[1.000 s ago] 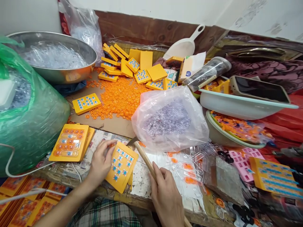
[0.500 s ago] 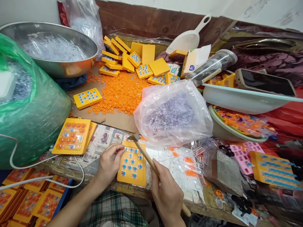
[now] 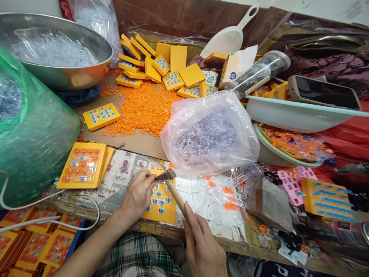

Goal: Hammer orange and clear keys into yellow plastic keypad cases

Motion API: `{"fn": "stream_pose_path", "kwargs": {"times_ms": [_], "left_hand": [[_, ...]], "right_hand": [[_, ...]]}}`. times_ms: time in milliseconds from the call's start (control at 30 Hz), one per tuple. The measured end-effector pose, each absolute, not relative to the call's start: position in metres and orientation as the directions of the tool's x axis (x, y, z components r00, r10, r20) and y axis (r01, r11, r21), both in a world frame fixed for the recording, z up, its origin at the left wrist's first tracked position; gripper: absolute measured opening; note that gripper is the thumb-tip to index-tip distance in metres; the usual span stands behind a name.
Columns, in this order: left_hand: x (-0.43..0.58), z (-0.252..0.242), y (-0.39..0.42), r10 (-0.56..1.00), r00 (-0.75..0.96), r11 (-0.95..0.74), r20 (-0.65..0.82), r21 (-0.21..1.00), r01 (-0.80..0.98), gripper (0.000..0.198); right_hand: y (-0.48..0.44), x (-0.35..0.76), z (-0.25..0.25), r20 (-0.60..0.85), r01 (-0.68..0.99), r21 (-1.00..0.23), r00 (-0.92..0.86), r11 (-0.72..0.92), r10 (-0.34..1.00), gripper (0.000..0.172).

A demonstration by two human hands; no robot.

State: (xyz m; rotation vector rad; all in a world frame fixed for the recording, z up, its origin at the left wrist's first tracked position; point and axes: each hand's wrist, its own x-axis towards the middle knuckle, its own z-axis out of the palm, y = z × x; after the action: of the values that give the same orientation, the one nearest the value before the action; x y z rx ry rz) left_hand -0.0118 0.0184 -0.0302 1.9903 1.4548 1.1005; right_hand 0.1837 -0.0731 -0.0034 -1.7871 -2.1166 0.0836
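A yellow plastic panel (image 3: 162,215) with rows of small blue-and-white squares lies flat on the bench edge in front of me. My left hand (image 3: 138,193) rests over its upper left part, thumb and fingertips pinched close to the panel's top; what they hold, if anything, is hidden. My right hand (image 3: 203,246) grips the wooden handle of a hammer (image 3: 177,196). The hammer's dark metal head hovers over the panel's upper edge, just right of my left fingertips. Left of my hands, a panel with orange domes (image 3: 83,163) leans on another yellow one.
Loose orange rings (image 3: 144,111) are heaped behind, below a pile of yellow cases (image 3: 178,59). An open plastic bag (image 3: 248,142) of clear pieces stands ahead. At left are a metal bowl (image 3: 80,73) and a green bag (image 3: 49,127). A stone block (image 3: 269,206) lies at right.
My left hand has come further over the panel, covering more of its left side. The hammer's head has shifted slightly right and down. My view has also moved a little.
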Motion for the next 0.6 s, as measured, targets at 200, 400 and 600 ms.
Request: {"fn": "stream_pose_path", "kwargs": {"times_ms": [200, 400, 600], "left_hand": [[-0.013, -0.033, 0.015, 0.851, 0.134, -0.466, 0.508, 0.613, 0.638, 0.042], [-0.013, -0.035, 0.016, 0.815, 0.159, -0.501, 0.558, 0.54, 0.676, 0.056], [-0.015, -0.033, 0.02, 0.891, 0.081, -0.4, 0.447, 0.687, 0.607, 0.058]], "right_hand": [[-0.075, 0.184, 0.0, 0.181, 0.944, -0.24, -0.187, 0.227, 0.966, 0.056], [-0.071, 0.194, 0.009, 0.223, 0.905, -0.312, -0.227, 0.29, 0.948, 0.055], [-0.065, 0.187, 0.009, 0.203, 0.903, -0.292, -0.263, 0.314, 0.943, 0.058]]}}
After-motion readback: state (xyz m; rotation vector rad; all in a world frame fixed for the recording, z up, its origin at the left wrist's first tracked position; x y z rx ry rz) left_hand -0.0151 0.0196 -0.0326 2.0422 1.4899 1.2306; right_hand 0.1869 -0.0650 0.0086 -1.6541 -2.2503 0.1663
